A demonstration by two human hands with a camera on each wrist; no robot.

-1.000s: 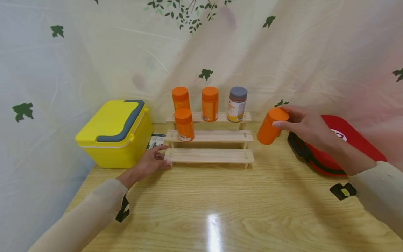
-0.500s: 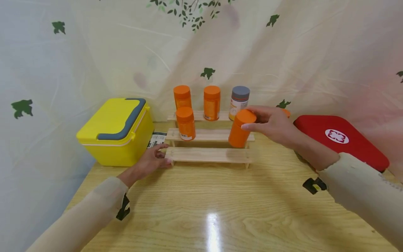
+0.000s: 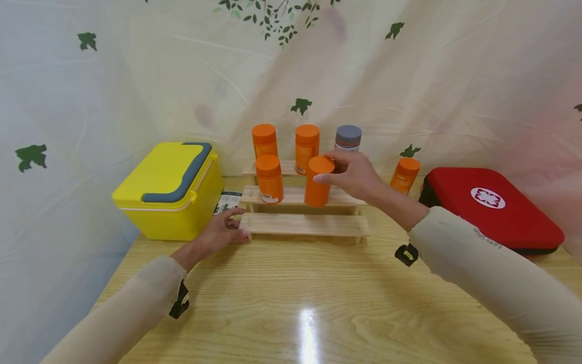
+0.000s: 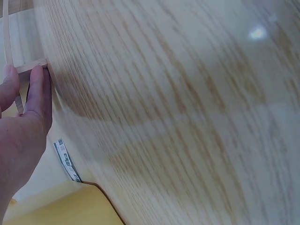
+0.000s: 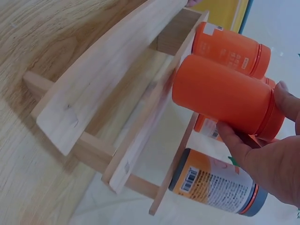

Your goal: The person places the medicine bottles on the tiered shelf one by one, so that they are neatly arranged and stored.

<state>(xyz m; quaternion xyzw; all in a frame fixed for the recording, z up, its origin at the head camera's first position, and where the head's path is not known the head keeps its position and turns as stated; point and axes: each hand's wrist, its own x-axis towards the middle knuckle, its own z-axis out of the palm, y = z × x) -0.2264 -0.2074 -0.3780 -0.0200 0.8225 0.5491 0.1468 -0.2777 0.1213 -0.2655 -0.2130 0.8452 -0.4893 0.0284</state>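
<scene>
My right hand (image 3: 354, 174) grips an orange jar (image 3: 317, 189) near its lid, thumb on one side and fingers on the other. The jar is upright at the middle tier of a three-tier wooden rack (image 3: 304, 224); whether its base touches the board I cannot tell. Left of it on that tier stands another orange jar (image 3: 269, 182). Two orange jars and a grey-lidded jar (image 5: 215, 183) stand on the top tier, the latter partly hidden by my right hand in the head view. My left hand (image 3: 218, 232) holds the left end of the rack's lowest tier between thumb and fingers.
A yellow cooler box (image 3: 168, 192) with a grey handle stands left of the rack, a printed paper (image 3: 229, 201) beside it. To the right are one more orange jar (image 3: 404, 174) and a red case (image 3: 491, 202). A patterned cloth (image 3: 182, 76) hangs behind the table.
My right hand has carried the orange jar leftward from right of the rack to the middle tier, uncovering another jar and the red case. My left hand has stayed at the rack.
</scene>
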